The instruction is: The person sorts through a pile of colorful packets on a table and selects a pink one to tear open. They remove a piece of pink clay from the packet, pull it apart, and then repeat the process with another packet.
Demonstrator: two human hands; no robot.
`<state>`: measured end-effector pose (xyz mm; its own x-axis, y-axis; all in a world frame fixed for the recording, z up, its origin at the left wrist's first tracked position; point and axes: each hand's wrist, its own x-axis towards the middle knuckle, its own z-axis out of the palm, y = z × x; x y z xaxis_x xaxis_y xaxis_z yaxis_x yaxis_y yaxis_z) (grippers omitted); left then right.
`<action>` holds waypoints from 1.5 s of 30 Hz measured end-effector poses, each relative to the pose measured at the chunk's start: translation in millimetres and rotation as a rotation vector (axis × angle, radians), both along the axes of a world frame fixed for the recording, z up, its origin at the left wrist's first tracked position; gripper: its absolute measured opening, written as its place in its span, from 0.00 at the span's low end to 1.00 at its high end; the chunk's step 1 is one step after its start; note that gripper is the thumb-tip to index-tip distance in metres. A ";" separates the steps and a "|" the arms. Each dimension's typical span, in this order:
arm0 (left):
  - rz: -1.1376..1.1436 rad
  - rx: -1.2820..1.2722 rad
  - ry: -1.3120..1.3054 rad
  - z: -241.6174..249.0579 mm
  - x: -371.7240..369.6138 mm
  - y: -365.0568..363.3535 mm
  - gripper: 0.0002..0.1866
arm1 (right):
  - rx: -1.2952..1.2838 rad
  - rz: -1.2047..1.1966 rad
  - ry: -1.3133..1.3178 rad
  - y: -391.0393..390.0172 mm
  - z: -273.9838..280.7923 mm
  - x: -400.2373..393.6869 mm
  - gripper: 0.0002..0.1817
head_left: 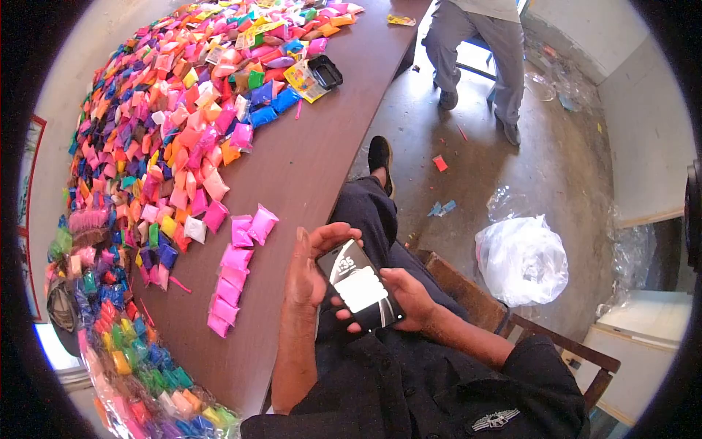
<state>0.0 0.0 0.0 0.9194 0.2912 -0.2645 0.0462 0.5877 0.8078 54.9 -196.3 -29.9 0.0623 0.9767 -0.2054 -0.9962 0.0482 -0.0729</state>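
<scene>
My right hand is wrapped round a smartphone held above my lap, thumb along its right edge and fingertips showing at its lower left. The lit screen carries clock digits and a bright white patch. On the phone's upper left side my left hand is cupped with its fingers stretched out, close to the edge and holding nothing. Just left of it on the brown table, a row of pink packets lies with two pink packets side by side at its far end.
A large heap of colourful small packets covers the table's left side. Near it lies a black plastic tray. A white plastic bag sits on the floor at right. Another person stands beyond the table; a wooden chair is beneath me.
</scene>
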 end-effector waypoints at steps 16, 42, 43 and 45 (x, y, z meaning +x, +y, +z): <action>-0.061 -0.004 -0.034 -17.0 4.2 3.3 0.42 | -0.049 -0.009 0.050 2.2 4.9 4.7 0.33; -0.108 -0.040 -0.116 -13.8 33.0 6.3 0.38 | -0.074 -0.117 0.032 -19.7 7.2 21.3 0.41; -0.118 -0.036 -0.105 -12.6 33.0 6.1 0.35 | -0.092 -0.117 0.037 -22.1 5.5 21.5 0.41; -0.134 -0.032 -0.085 -11.9 33.7 5.3 0.29 | -0.228 -0.088 -0.046 -28.1 0.5 27.2 0.40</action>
